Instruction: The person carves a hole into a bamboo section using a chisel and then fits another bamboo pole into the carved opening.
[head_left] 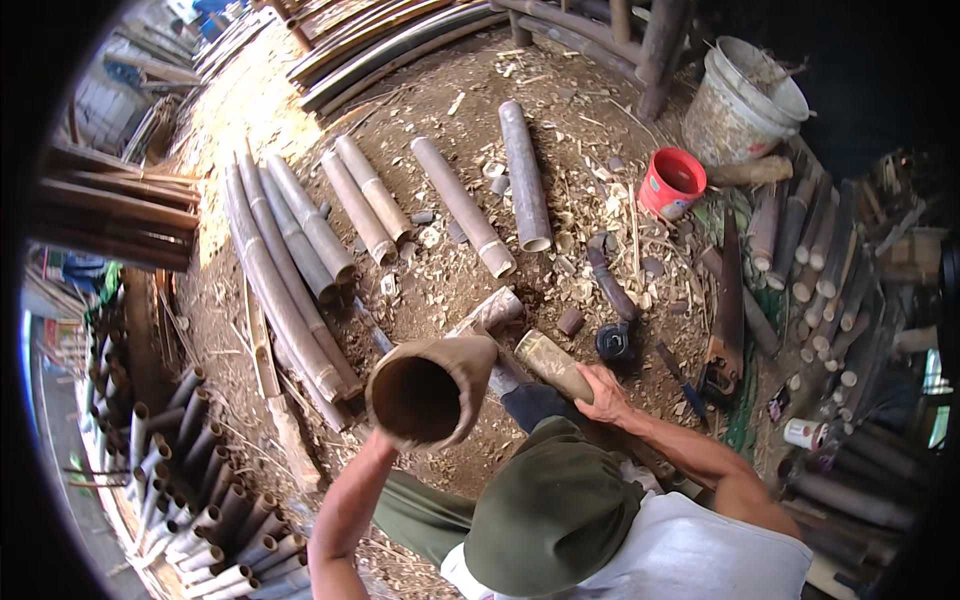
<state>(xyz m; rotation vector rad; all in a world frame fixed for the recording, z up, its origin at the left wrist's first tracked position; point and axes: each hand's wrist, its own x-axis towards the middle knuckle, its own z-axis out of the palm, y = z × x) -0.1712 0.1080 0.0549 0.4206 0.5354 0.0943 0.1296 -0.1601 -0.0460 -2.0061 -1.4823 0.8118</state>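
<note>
Holding hollow bamboo tube [426, 394], mottled cylinder [552, 364], bare hands [604, 397]; flaky chips [430, 237]

Brown earth floor [590, 130], littered with pale chips [560, 215]. Strong daylight [255, 110] across ground at upper left, near pale wall [105, 105]. Slatted timber structure [120, 210] at left. Thick wooden post [665, 55] at upper right; deep shadow beyond.
</note>
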